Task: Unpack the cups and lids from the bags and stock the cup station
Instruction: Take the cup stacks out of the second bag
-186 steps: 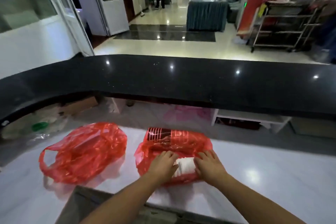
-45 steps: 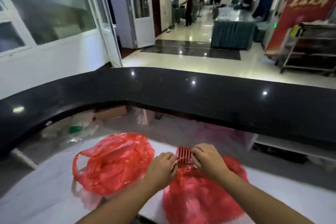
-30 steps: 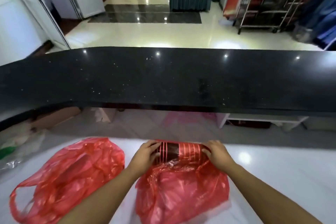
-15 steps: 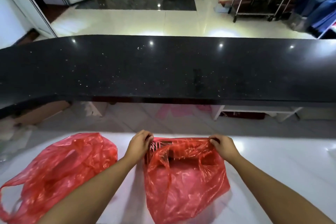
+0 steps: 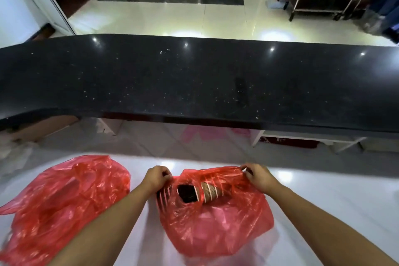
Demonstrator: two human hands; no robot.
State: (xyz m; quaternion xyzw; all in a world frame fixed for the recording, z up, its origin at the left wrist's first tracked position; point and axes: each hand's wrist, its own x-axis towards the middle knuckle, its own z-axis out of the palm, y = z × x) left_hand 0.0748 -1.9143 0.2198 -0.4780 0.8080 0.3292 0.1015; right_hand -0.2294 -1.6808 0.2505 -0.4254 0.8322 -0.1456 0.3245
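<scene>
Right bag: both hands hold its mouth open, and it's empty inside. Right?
Not empty: head view shows stacked cups lying inside the right bag. The left hand and right hand do hold its mouth open.

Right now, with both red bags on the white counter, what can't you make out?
Head view throughout.
Contents of the left bag: veiled by crinkled red plastic; its near corner runs off the frame.
Number of cups in the right bag: plastic covers most of the stack.
Dark round thing beside the cups: too shadowed to name.
Cup station: outside the frame.
</scene>
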